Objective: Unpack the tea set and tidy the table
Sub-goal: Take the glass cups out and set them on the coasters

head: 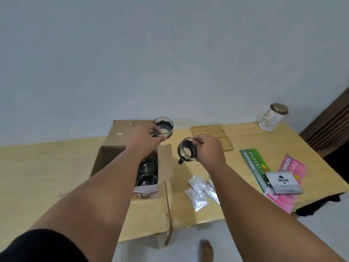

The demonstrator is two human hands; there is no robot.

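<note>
Tea set, head view: two clear glass cups with black scalloped holders are in hand above the table. The far glass cup (163,128) is gripped at its near rim by the left hand (145,136), held over the far end of the open brown cardboard box (132,167). The near glass cup (187,150), tilted with its mouth facing the camera and its black handle pointing down, is pinched at the rim by the right hand (208,150), just right of the box flap and clear of the tabletop.

Two more round glass pieces (148,173) lie inside the box, one behind the other.

Both forearms are extended forward, bare, a black sleeve at the left upper arm.

Pale wooden table (47,167), smooth grain. On it: flat wooden coaster tray (217,132) of square segments, beyond the right hand; silver foil sachets (200,191); green receipt book (255,167); pink receipt book (290,167); grey staples box (283,183) resting on both books; white cylindrical canister with gold lid (272,118) at the far right.
</note>
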